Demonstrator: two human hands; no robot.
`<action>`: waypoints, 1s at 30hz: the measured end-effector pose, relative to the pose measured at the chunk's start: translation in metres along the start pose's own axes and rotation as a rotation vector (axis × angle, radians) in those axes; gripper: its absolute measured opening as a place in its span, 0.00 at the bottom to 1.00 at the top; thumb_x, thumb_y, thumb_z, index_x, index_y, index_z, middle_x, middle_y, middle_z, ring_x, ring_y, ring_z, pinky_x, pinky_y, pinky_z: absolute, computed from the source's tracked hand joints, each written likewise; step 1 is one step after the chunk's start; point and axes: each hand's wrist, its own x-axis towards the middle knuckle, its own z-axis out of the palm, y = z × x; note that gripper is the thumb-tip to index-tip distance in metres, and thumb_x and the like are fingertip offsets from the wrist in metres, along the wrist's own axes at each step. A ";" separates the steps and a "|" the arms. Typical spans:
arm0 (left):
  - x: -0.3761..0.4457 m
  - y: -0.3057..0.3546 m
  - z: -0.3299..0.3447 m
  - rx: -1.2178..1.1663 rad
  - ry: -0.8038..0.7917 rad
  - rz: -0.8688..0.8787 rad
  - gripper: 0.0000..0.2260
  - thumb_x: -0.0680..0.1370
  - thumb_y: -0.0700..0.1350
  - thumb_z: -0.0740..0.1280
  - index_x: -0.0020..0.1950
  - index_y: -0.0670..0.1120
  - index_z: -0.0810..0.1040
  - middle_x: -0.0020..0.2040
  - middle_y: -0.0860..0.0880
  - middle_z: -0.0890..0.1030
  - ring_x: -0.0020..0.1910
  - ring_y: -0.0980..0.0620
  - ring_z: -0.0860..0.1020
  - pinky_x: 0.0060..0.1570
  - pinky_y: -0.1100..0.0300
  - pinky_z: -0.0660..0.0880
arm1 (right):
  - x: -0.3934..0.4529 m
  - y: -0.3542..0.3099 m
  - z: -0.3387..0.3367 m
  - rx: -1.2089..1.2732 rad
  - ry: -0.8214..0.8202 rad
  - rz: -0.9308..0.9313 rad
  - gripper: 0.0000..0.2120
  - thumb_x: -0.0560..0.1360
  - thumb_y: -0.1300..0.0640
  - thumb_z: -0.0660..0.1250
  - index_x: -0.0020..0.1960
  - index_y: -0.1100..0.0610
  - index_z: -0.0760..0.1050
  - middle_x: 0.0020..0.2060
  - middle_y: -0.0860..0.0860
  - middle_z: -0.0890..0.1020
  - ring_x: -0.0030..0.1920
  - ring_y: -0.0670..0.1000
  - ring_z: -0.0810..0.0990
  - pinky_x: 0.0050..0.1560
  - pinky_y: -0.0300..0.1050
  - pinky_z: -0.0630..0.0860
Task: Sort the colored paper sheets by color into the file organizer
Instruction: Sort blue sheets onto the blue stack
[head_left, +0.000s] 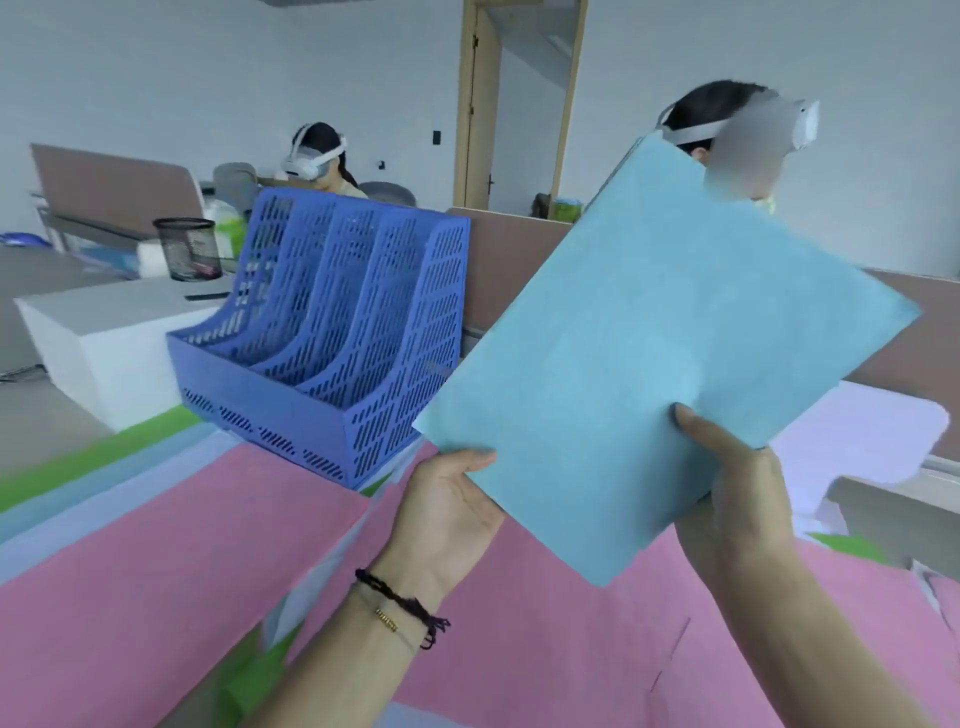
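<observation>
Pink sheets (171, 566) cover the desk (36, 415) before grey partitions (504, 260).

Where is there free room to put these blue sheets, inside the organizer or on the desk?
All the slots of the blue file organizer look empty, so any slot is free. The desk in front is crowded with pink sheets and with green and pale ones at the edges. Both hands, left and right, hold the light blue sheets.

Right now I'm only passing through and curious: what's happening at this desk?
A person is sorting coloured paper. Both hands, left hand and right hand, hold up a light blue sheet beside the blue file organizer, whose visible slots look empty. Pink sheets and others still cover the desk.
</observation>
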 end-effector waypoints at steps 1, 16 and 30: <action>-0.006 0.008 -0.007 -0.001 0.013 0.022 0.18 0.78 0.33 0.61 0.64 0.44 0.81 0.68 0.40 0.80 0.70 0.39 0.76 0.74 0.41 0.67 | -0.003 0.006 0.013 0.002 -0.024 0.018 0.13 0.76 0.66 0.68 0.57 0.53 0.82 0.53 0.46 0.87 0.52 0.49 0.86 0.51 0.48 0.79; -0.112 0.141 -0.151 0.213 0.400 0.315 0.19 0.76 0.37 0.66 0.67 0.41 0.80 0.64 0.42 0.83 0.59 0.43 0.84 0.60 0.47 0.77 | -0.033 0.114 0.146 -0.288 -0.435 0.124 0.11 0.79 0.67 0.63 0.57 0.58 0.81 0.53 0.50 0.87 0.52 0.55 0.86 0.49 0.53 0.81; -0.220 0.214 -0.227 0.335 0.690 0.541 0.20 0.78 0.32 0.62 0.70 0.40 0.76 0.65 0.41 0.82 0.61 0.38 0.82 0.59 0.43 0.78 | -0.085 0.221 0.255 -0.254 -0.754 0.442 0.06 0.80 0.68 0.64 0.51 0.64 0.80 0.45 0.57 0.87 0.40 0.56 0.86 0.37 0.47 0.83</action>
